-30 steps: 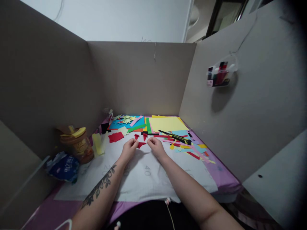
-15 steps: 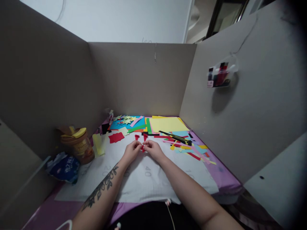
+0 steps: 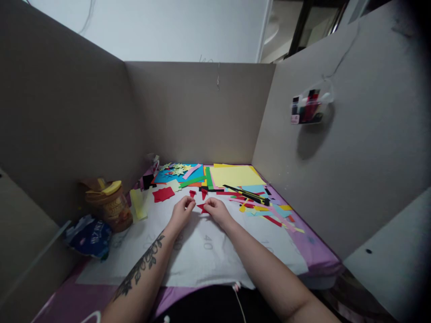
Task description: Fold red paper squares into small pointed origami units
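A small red paper piece with pointed corners (image 3: 202,207) is pinched in my right hand (image 3: 218,211), just above the white mat. My left hand (image 3: 182,211) has moved slightly apart from it, thumb and fingertips pressed together; whatever may be between them is too small to make out. Just beyond my fingers lie two small folded red paper pieces (image 3: 204,194). Farther left rests a stack of red paper (image 3: 163,194) with jagged edges.
Pale paper stars (image 3: 178,169) lie on blue sheets at the back left, beside yellow sheets (image 3: 234,176). Yellow-and-black cutters (image 3: 249,195) rest over colored strips at right. A brown tub (image 3: 109,206) and blue packet (image 3: 88,237) stand left. Grey panels (image 3: 202,112) enclose the table.
My left hand has drawn back leftward from the red paper piece, which both hands were holding. The piece shows more fully now in my right hand.
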Demonstrator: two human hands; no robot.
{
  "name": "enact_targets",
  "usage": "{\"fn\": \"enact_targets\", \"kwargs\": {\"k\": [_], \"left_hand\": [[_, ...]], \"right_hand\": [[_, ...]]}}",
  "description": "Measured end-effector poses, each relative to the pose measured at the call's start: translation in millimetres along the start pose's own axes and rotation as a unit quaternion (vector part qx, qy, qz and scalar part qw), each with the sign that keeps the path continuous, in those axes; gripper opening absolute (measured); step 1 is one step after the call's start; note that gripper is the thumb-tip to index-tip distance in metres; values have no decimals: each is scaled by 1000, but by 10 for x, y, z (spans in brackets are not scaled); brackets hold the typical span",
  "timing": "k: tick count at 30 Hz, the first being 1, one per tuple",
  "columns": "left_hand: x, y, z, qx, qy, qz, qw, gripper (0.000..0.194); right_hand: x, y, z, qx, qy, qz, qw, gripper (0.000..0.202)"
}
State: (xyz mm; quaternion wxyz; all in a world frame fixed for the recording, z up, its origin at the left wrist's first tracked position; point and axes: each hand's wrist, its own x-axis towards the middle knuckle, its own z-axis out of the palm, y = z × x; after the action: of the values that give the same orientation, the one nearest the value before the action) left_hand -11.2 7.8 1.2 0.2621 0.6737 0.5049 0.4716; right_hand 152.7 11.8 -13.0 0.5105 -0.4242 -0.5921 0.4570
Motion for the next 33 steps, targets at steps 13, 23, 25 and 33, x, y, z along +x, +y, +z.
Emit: {"fn": "enact_targets", "kwargs": {"k": [13,23,25,33], "left_hand": [[-28,-20,17,35,-68,11,997,22],[145,-268,-391,61,127,-94,986,23],[150,-324,-436,110,88,-116,983,21],[69,-308,-472,339,-58,-133,930,23]], "right_hand": [[-20,-8,65,-76,-19,-65,995,11],[639,0,256,-43,33,-14,998,31],[839,-13,400,-134,34,-45,989,34],[1230,129,790,-506,-37,-17,861,38]]}}
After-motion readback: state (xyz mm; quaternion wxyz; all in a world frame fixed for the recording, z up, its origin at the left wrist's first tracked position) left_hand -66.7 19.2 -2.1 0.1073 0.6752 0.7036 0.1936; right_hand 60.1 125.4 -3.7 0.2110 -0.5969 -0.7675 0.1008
